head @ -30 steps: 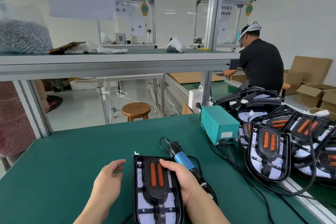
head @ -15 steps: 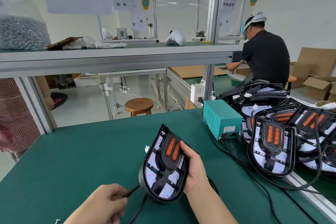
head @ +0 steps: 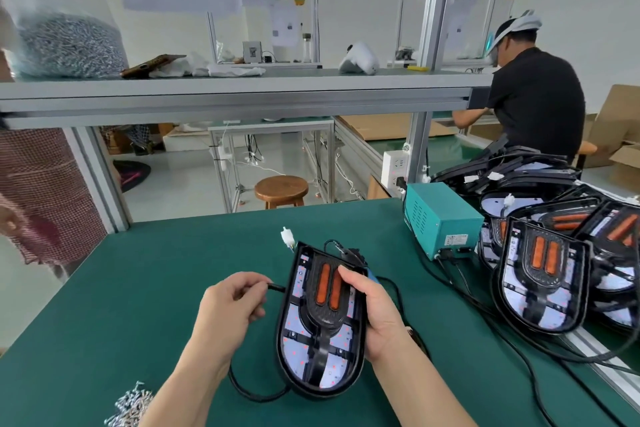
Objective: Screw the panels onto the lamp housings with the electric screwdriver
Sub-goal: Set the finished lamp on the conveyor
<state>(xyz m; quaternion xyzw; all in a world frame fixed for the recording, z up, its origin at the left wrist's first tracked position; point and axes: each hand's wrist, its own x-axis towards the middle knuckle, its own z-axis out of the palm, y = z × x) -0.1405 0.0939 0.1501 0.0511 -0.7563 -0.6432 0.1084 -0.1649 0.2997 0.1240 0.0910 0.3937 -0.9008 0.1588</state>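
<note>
**Lamp housing (head: 322, 322) held, cable pinched**

The right hand (head: 377, 317) grips the housing's right rim, thumb on the orange strips, near the front of the green surface (head: 145, 288). The left hand (head: 230, 303) pinches the black cable (head: 277, 287). The electric screwdriver (head: 350, 255) lies just behind the housing, partly hidden.

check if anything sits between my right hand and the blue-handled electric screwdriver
Nothing visible does. The right hand grips the right edge of the black lamp housing with orange strips, and the blue-handled electric screwdriver lies just beyond its fingers, partly hidden behind that housing. The hand likely has to release the housing first.
</note>
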